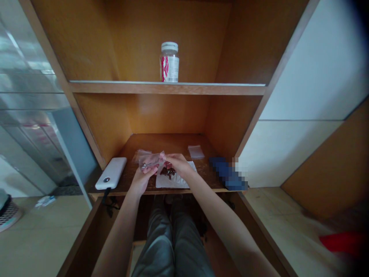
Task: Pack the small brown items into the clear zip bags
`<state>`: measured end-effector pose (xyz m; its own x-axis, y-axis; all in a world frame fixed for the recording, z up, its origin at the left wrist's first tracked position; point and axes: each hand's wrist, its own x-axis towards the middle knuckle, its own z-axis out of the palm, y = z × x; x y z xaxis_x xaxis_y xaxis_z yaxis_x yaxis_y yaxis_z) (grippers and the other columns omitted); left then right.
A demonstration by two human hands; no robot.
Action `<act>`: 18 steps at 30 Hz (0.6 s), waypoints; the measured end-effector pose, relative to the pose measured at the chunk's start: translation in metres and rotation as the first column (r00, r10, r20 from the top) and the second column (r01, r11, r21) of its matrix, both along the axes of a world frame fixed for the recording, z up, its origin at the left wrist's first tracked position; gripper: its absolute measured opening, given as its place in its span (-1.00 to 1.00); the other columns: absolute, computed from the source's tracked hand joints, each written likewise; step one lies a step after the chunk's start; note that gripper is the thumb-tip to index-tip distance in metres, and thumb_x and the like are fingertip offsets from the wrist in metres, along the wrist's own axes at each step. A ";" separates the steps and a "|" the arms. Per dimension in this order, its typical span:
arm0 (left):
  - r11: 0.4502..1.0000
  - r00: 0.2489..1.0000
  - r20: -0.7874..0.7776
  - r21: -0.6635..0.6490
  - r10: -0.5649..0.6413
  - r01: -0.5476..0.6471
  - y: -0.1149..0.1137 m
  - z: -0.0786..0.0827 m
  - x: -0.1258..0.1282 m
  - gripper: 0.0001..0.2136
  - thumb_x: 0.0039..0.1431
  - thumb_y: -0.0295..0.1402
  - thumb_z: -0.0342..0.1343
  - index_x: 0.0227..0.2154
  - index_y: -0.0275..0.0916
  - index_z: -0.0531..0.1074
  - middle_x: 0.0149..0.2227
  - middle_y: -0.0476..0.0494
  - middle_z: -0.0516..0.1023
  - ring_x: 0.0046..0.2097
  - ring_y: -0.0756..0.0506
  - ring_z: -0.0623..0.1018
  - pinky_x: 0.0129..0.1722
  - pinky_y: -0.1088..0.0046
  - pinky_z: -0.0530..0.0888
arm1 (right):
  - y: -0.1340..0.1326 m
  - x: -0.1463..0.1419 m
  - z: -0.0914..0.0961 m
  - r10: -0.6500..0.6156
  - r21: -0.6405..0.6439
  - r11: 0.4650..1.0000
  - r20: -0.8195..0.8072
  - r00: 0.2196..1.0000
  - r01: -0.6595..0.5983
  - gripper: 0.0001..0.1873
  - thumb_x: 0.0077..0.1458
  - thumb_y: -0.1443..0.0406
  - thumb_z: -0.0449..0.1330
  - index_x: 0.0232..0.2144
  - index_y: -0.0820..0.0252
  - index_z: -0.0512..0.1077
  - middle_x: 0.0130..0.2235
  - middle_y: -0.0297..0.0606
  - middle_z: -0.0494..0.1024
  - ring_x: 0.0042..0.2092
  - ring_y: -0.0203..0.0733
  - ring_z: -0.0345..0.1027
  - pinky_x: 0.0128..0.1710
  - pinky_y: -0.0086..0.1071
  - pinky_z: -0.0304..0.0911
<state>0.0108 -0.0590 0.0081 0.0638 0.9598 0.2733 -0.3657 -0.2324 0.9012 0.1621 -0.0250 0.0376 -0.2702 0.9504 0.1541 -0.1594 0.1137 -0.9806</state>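
A small clear plastic bag (150,158) is held between my two hands above the lower shelf. My left hand (142,179) grips its lower left part, where something small and dark shows through the plastic. The fingers of my right hand (177,163) pinch the bag's right end. Just beneath my right hand lies a pile of small dark brown pieces (168,172), too small to name, on a white paper sheet (164,184). Behind my left hand, more clear plastic bags (137,155) lie flat. Another stack of clear bags (196,151) rests farther back on the right.
A white power bank (112,173) with a black cable lies at the shelf's left edge. On the right is a blue, pixelated object (227,173). A white-capped bottle (170,63) stands on the upper shelf (121,88). A basket (8,213) stands on the floor at left.
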 end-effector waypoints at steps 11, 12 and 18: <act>0.993 0.988 0.109 0.060 -0.104 0.098 0.001 -0.002 -0.002 -0.53 -0.15 -0.37 0.24 -0.09 -0.17 0.31 -0.01 -0.22 0.39 -0.01 -0.17 0.41 -0.02 0.21 0.31 | -0.005 0.002 -0.001 0.169 -0.088 0.982 0.045 0.985 -0.165 -0.67 -0.17 0.08 0.24 -0.51 0.27 0.49 -0.55 -0.26 0.51 -0.56 -0.38 0.31 -0.59 -0.53 0.13; 0.994 0.988 0.119 0.059 -0.094 0.088 0.003 -0.003 -0.002 -0.56 -0.14 -0.38 0.24 -0.12 -0.18 0.32 -0.02 -0.22 0.40 -0.01 -0.17 0.41 -0.01 0.22 0.30 | -0.005 0.002 -0.001 0.179 -0.085 0.981 0.050 0.983 -0.174 -0.67 -0.17 0.08 0.24 -0.50 0.27 0.49 -0.55 -0.26 0.51 -0.56 -0.38 0.31 -0.58 -0.53 0.13; 0.995 0.985 0.145 0.046 -0.091 0.085 0.005 -0.003 -0.002 -0.69 -0.13 -0.43 0.22 -0.24 -0.23 0.39 -0.12 -0.19 0.48 -0.03 -0.14 0.44 0.03 0.24 0.28 | -0.006 0.003 0.002 0.203 -0.097 0.976 0.080 0.976 -0.195 -0.68 -0.15 0.11 0.23 -0.45 0.28 0.49 -0.49 -0.23 0.54 -0.55 -0.37 0.34 -0.57 -0.52 0.16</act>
<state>0.0084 -0.0540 0.0050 0.1038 0.9406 0.3232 -0.5140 -0.2275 0.8271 0.1648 -0.0309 0.0395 -0.4641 0.8849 0.0389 -0.0818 0.0009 -0.9966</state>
